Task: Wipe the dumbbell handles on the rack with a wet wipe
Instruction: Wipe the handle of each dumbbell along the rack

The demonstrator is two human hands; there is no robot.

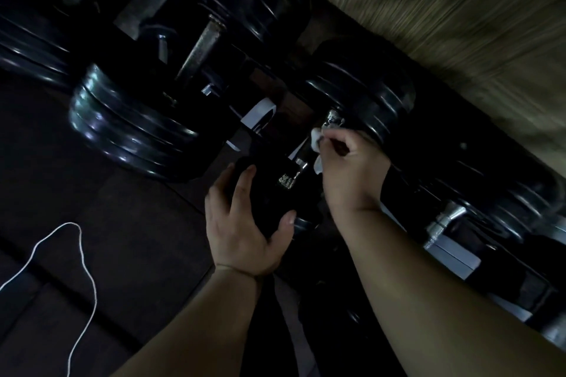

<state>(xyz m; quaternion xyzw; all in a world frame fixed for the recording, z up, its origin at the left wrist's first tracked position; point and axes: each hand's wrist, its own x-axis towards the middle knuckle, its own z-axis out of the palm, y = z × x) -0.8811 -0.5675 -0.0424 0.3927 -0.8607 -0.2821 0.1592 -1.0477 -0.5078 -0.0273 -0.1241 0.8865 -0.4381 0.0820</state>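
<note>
Right hand (346,174): fingers curled, pinching a white wet wipe (315,135) round a dumbbell handle (334,120).
Left hand (245,223): fingers and thumb curved over the near head (269,190) of the same dumbbell, gripping it, probably to steady it.
Risk 1: the wipe is bunched small. It could slide off the knurled chrome or cover only 1 side, so part of the bar stays unwiped.
Risk 2: a hard rub along the bar could roll the dumbbell in its cradle if the left hand's grip slackens, and fingers beside the far head (367,92) could get nipped.
Risk 3: the light is dim, so missed patches would be hard to spot.
Handle relative to hand: it runs under the right fingers. Bare chrome shows just beyond the fingertips toward the far head, and again between the 2 hands.
Next handle (444,220): to the right, past the right wrist, apart from both hands.
Further out: a larger dumbbell (128,128) to the left and a white cord (82,254) on the dark floor.
</note>
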